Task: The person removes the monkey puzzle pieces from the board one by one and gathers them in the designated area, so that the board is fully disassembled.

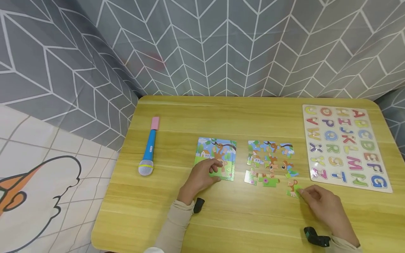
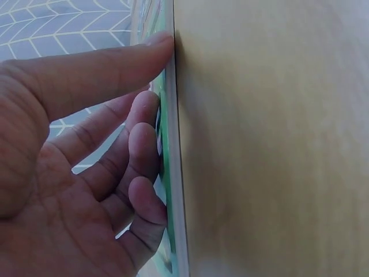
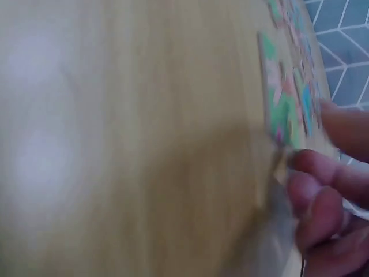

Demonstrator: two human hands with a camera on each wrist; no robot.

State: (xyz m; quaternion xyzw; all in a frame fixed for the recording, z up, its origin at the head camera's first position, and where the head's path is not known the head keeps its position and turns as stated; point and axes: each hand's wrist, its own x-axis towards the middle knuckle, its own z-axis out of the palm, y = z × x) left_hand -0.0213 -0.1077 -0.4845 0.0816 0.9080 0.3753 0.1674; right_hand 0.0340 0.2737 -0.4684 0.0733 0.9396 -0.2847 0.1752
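Note:
My left hand rests on a square picture board that shows a monkey, its fingers loosely bent. In the left wrist view the fingertips and thumb touch the board's face near its edge. My right hand holds a green jigsaw piece by its right side between fingertips. The right wrist view is blurred; there the fingers are by the piece's edge. Left of that piece, a partly assembled monkey jigsaw lies on the table, with small gaps between its pieces.
An alphabet peg board lies on the right of the wooden table. At the left are a blue toy microphone and a pink block touching its end. A patterned grey curtain hangs behind the table.

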